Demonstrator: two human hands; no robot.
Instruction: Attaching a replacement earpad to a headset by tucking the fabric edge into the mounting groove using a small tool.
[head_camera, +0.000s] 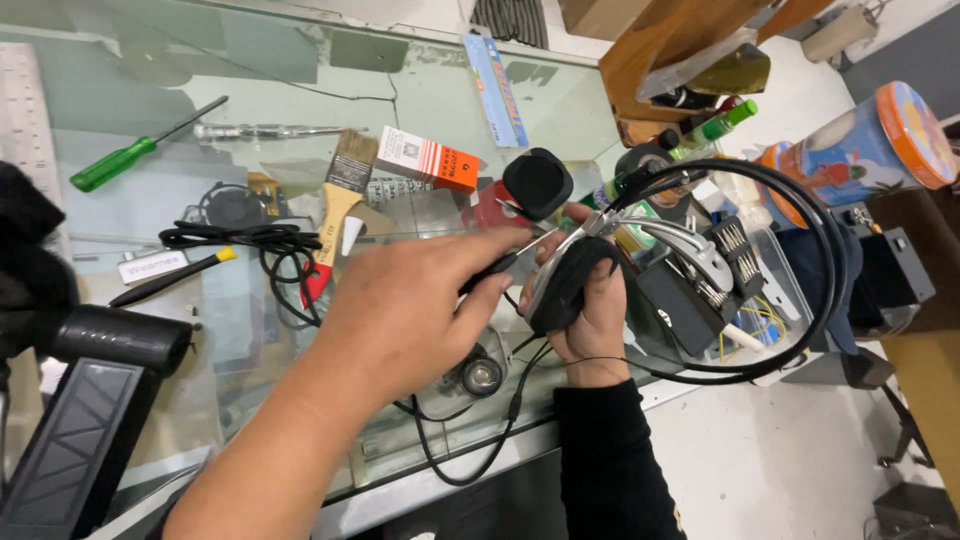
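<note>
Left hand (405, 310) and forearm bare (no sleeve in view), right hand (590, 320) bare, long black sleeve to the wrist

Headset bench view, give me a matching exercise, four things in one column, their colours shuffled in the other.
Things:
1. screwdriver handle
2. brush handle
3. small box
4. ear pad

Colours:
A. black
B. orange and white
C. green
D. pale wood with a red tip

Pairs: 1-C, 2-D, 3-B, 4-A
</note>
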